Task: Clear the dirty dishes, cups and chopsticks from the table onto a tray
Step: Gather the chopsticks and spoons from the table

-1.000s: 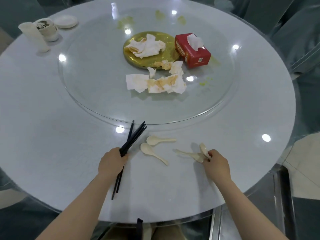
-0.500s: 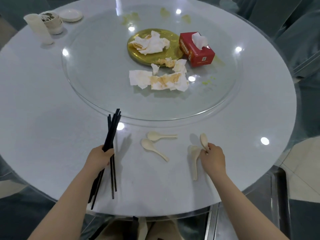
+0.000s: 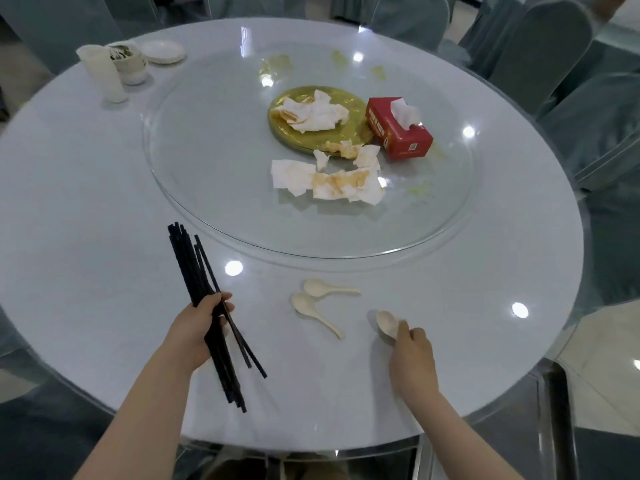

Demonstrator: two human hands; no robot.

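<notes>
A bundle of black chopsticks [image 3: 207, 306] is gripped in the left hand [image 3: 194, 329] above the table [image 3: 86, 271] — a cream spoon [image 3: 387, 323] is pinched by the right hand [image 3: 412, 358]; two spoons [image 3: 318, 304] lie between them.

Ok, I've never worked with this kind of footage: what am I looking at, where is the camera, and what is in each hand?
There is no machine here. A person wears one wide-angle camera on the head, looking down at their own two bare hands, so the single view is theirs.

The left hand grips a bundle of black chopsticks. The right hand holds a pale spoon; whether more are tucked in the palm cannot be seen.

On the round white table, two more spoons lie loose near the hands. A glass turntable carries a gold plate, stained napkins and a red tissue box. At the far left stand stacked cups, bowls and a small white plate. No tray is clearly visible.
</notes>
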